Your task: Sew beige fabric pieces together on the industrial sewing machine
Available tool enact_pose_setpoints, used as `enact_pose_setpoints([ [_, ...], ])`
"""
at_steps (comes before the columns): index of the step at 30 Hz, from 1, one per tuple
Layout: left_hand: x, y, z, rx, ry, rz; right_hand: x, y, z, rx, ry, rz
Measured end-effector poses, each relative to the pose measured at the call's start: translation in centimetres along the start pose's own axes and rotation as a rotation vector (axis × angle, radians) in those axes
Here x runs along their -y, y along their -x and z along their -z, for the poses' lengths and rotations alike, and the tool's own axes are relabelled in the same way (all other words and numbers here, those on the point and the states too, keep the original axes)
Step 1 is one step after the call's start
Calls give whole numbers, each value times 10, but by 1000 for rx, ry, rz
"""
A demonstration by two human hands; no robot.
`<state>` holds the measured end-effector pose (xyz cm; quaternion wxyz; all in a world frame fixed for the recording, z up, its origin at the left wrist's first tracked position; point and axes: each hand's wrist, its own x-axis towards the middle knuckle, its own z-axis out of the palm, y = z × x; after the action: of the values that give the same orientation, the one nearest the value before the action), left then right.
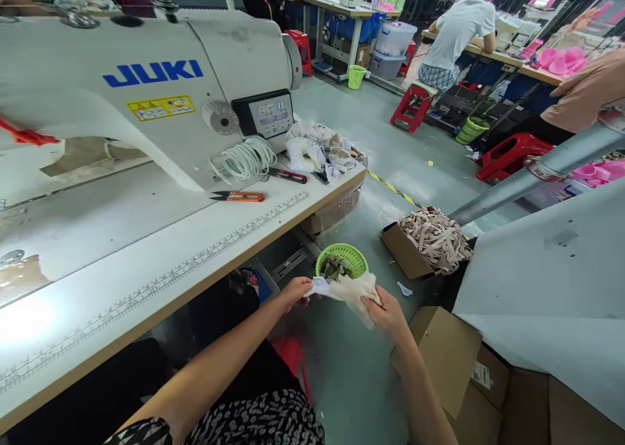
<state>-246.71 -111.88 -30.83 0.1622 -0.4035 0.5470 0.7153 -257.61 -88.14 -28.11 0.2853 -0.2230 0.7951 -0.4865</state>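
Note:
Beside the table edge, my left hand [295, 293] pinches a small white piece [321, 287] that looks like paper or stiff cloth. My right hand [388, 311] grips a crumpled, thin cream fabric [355, 290]. The two pieces meet or overlap between my hands; whether they are joined I cannot tell. Just beyond and below them stands a green plastic basket [364, 257] with dark scraps inside, its near side partly hidden by the fabric.
At left a JUKI sewing machine [161, 107] fills the table [170, 263]. Orange thread snips [239, 196], a coil of pale cord [249, 159] and cloth pieces [307, 152] lie there. A box of fabric strips [407, 253] and open cartons [446, 354] stand right. People sit farther off.

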Motion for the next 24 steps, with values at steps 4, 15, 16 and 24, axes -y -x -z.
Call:
enact_pose_setpoints([
  [4, -21, -28, -18, -42, -88, -33, -6, 29, 39, -99, 168, 4],
  [15, -39, -37, -53, 54, -96, -218, 6, 51, 36, 16, 262, 214],
  [16, -38, -33, -53, 76, -81, -220, 10, 47, 32, 54, 261, 286],
  [24, -43, -4, -41, 285, 30, -224, 22, 22, 12, 142, 319, 463],
])
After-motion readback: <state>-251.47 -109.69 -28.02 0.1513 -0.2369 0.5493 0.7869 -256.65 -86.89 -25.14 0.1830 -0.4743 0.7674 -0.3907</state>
